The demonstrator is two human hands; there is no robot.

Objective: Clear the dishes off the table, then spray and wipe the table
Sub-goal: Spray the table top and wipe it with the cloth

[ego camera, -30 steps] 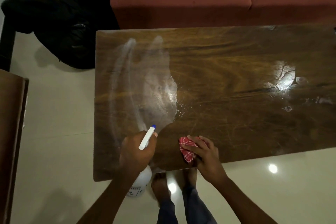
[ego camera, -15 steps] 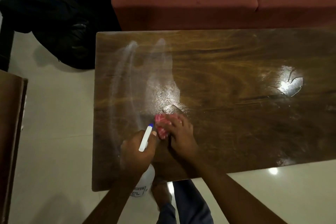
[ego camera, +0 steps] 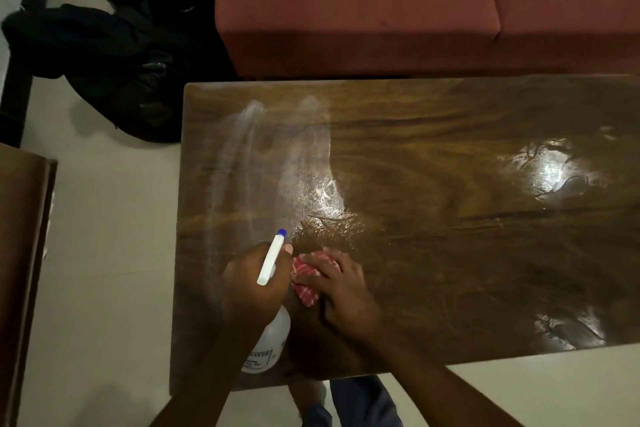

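The dark wooden table (ego camera: 450, 218) fills the middle of the view, with white spray streaks over its left part and wet shiny patches at the right. My left hand (ego camera: 252, 284) grips a white spray bottle (ego camera: 268, 343) with a blue-tipped nozzle, held over the table's near left part. Just right of it, my right hand (ego camera: 343, 291) presses a red checked cloth (ego camera: 306, 281) flat on the tabletop. The cloth is partly hidden under my fingers. No dishes show on the table.
A red sofa (ego camera: 381, 3) stands against the table's far edge. A black bag (ego camera: 114, 80) lies on the pale floor at the far left. Brown wooden furniture (ego camera: 20, 270) edges the left side. My legs (ego camera: 349, 402) are below the table's near edge.
My right hand swept the cloth from the near edge up to the left into the spray, then drew it slightly back toward me. The left hand with the bottle stayed almost still.
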